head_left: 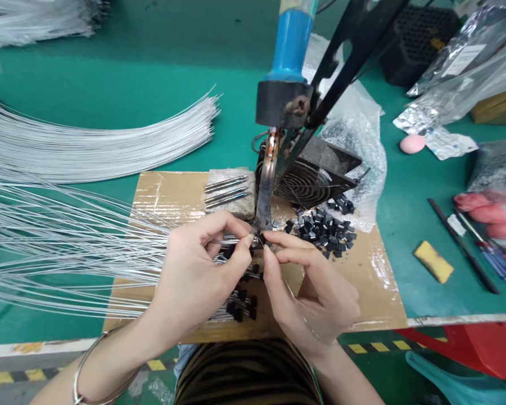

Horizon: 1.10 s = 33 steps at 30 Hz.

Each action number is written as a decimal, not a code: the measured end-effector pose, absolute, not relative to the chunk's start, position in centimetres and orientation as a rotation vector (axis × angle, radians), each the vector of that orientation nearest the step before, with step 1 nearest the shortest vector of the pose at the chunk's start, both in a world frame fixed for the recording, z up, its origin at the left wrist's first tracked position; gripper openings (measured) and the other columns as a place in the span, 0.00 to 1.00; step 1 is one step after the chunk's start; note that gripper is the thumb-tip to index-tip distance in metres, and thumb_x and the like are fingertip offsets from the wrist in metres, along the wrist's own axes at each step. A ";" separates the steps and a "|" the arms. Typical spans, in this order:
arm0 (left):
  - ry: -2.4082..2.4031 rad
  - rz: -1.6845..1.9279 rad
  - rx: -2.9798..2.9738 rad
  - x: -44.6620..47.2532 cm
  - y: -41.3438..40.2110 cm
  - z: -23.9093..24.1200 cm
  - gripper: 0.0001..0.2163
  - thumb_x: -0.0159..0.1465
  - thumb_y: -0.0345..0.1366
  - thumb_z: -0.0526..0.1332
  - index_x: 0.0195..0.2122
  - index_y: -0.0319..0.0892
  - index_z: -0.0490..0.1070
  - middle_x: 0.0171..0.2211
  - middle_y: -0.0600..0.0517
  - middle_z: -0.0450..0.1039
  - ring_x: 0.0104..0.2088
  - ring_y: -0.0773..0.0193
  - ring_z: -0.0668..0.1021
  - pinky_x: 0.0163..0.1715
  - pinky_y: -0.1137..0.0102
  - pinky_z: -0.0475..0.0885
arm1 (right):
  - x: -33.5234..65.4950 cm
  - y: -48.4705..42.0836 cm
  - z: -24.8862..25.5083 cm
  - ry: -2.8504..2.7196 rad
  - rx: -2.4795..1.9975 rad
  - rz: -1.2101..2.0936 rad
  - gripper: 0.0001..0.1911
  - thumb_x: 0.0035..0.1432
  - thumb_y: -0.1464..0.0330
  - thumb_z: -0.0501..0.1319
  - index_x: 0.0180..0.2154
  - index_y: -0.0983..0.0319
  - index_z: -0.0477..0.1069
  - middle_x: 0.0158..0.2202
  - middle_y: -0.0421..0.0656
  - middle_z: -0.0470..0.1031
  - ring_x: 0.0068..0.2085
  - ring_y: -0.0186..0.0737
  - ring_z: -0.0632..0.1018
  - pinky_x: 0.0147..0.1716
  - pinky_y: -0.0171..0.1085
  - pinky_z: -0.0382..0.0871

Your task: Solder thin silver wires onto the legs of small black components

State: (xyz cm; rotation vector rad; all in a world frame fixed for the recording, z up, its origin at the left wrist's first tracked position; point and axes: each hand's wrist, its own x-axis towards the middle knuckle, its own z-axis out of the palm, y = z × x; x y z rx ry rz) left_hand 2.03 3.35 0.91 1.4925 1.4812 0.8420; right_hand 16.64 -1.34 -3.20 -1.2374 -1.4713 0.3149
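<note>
Closely | my left hand (198, 270) fingers pinched a thin wire (231, 241), right hand (310, 287) fingers pinched a small black part (263, 243), both meeting under the soldering iron tip (265, 197) | heap of black parts (324, 228) lay just right, fan (310, 180) behind | wire bundle (67, 236) crowded my left | cardboard mat (164, 194) edge near me, green tabletop (109, 84) open beyond

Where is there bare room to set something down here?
Bare green mat lies above the curved white wire bundle, left of the blue-handled soldering iron, and between the taped cardboard sheet and yellow sponge block. Crowded: under the iron, where the left hand and right hand meet beside the heap of small black parts.
</note>
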 end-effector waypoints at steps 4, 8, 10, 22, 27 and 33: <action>1.496 0.820 1.495 1.9 3.3 0.7 0.04 0.61 0.32 0.65 0.29 0.43 0.77 0.31 0.53 0.83 0.30 0.64 0.80 0.22 0.73 0.66 | 16.7 -1.3 -3.2 -1.476 -1.248 0.329 0.13 0.59 0.83 0.68 0.40 0.60 0.76 0.41 0.45 0.87 0.42 0.40 0.88 0.42 0.36 0.85; 1.486 0.820 1.488 1.8 3.2 0.8 0.04 0.60 0.32 0.65 0.29 0.43 0.77 0.31 0.53 0.83 0.30 0.64 0.81 0.23 0.73 0.67 | 16.6 -1.3 -3.2 -1.468 -1.234 0.324 0.14 0.58 0.84 0.68 0.40 0.61 0.77 0.42 0.45 0.87 0.41 0.39 0.88 0.42 0.36 0.84; 1.470 0.840 1.481 1.8 3.2 0.9 0.03 0.60 0.32 0.65 0.29 0.43 0.77 0.31 0.53 0.83 0.29 0.64 0.81 0.23 0.72 0.67 | 16.6 -1.3 -3.2 -1.458 -1.231 0.332 0.14 0.58 0.84 0.68 0.40 0.61 0.77 0.42 0.45 0.87 0.41 0.39 0.88 0.43 0.36 0.84; 1.469 0.865 1.509 1.9 3.1 0.8 0.04 0.61 0.32 0.65 0.29 0.44 0.78 0.32 0.53 0.83 0.30 0.64 0.81 0.24 0.73 0.69 | 16.6 -1.4 -3.3 -1.455 -1.226 0.345 0.15 0.57 0.84 0.69 0.41 0.61 0.77 0.42 0.45 0.87 0.42 0.39 0.88 0.43 0.36 0.84; 1.487 0.828 1.493 1.8 3.2 0.5 0.03 0.60 0.33 0.65 0.29 0.43 0.78 0.32 0.52 0.84 0.32 0.61 0.83 0.25 0.72 0.71 | 16.6 -1.5 -3.4 -1.434 -1.238 0.388 0.14 0.57 0.84 0.69 0.40 0.62 0.77 0.42 0.44 0.87 0.43 0.38 0.88 0.44 0.34 0.82; 1.487 0.817 1.539 1.8 3.1 0.4 0.04 0.60 0.32 0.65 0.29 0.44 0.77 0.33 0.52 0.84 0.31 0.61 0.83 0.22 0.71 0.68 | 16.7 -1.8 -3.7 -1.399 -1.229 0.510 0.13 0.59 0.83 0.68 0.39 0.61 0.76 0.45 0.44 0.86 0.45 0.39 0.87 0.48 0.37 0.81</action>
